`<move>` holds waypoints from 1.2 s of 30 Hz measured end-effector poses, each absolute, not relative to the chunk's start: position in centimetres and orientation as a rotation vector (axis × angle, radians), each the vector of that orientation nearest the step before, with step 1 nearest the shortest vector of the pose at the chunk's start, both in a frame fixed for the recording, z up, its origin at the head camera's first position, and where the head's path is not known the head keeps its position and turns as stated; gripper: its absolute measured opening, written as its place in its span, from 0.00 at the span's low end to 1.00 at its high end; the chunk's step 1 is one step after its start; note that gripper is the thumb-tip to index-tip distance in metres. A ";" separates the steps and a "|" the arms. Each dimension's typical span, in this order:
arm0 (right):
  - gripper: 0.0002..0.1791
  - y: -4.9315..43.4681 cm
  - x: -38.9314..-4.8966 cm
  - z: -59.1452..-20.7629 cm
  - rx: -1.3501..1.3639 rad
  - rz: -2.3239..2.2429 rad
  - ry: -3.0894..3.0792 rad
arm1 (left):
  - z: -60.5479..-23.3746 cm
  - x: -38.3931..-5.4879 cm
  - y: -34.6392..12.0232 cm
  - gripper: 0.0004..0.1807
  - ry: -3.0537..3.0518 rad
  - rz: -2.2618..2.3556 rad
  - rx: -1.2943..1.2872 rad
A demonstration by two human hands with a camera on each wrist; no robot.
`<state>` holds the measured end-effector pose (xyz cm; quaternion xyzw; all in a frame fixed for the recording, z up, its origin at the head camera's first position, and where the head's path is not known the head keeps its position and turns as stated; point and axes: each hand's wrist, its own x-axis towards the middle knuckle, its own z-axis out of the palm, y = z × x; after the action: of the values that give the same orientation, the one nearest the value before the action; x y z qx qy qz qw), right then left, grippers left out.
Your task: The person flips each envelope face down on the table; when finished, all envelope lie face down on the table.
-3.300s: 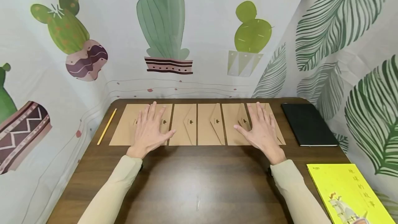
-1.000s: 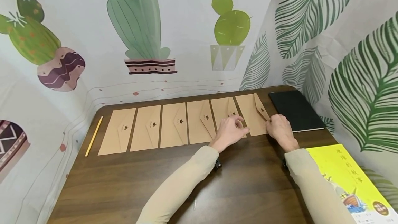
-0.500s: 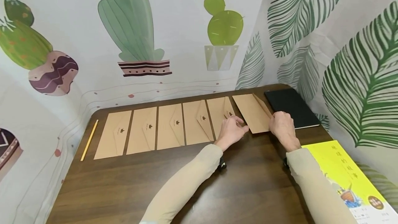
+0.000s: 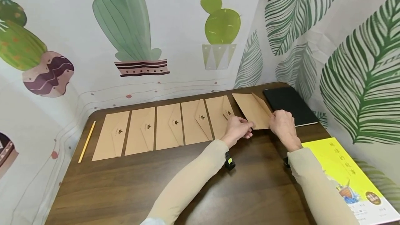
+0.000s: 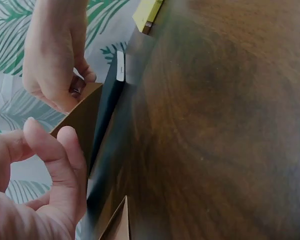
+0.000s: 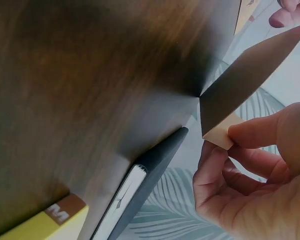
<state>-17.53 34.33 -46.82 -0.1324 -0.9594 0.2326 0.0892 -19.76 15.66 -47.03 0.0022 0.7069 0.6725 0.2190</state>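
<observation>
A kraft-paper envelope (image 4: 251, 108) at the right end of a row is raised off the table at its near edge. My right hand (image 4: 283, 127) pinches its near right corner by the flap; in the right wrist view, thumb and fingers close on a small folded bit of the envelope (image 6: 245, 85). At the near left corner my left hand (image 4: 235, 130) holds the same envelope, thumb on top. In the left wrist view, curled fingers of the left hand (image 5: 52, 175) partly cover the envelope (image 5: 85, 115). The envelope's crown print is out of sight.
Several more envelopes (image 4: 168, 127) with crown prints lie flat in a row to the left. A yellow pencil (image 4: 86, 141) lies beyond them. Right of the held envelope is a black notebook (image 4: 290, 105), and a yellow book (image 4: 340, 169) lies nearer. A patterned cloth (image 4: 181, 44) hangs behind the table (image 4: 125, 190).
Both hands lay spread over the envelopes at first, then moved right to the last one. Its near edge has come up, and my left hand has closed on its left corner.
</observation>
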 end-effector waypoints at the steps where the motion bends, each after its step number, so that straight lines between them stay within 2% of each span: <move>1: 0.20 34.3 -17.5 -46.8 -0.387 0.693 -2.850 | -47.1 -19.8 15.7 0.08 1.942 1.873 0.003; 15: 0.17 34.0 -16.7 -46.2 -0.392 0.749 -2.832 | -48.8 -20.9 16.5 0.13 1.692 2.027 -0.058; 24: 0.24 34.8 -16.6 -46.4 -0.473 0.944 -2.883 | -48.8 -20.9 16.4 0.15 1.716 2.001 -0.100; 29: 0.26 35.1 -16.8 -46.8 -0.618 1.191 -2.790 | -49.0 -20.9 16.5 0.14 1.706 2.001 -0.108; 36: 0.33 35.3 -17.2 -46.7 -0.676 1.875 -2.506 | -48.7 -20.8 16.7 0.13 1.692 2.014 -0.125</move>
<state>-17.22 35.25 -46.67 -0.2109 -0.7823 0.5854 -0.0305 -20.76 16.66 -48.72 -0.0458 0.6218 0.7403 0.2513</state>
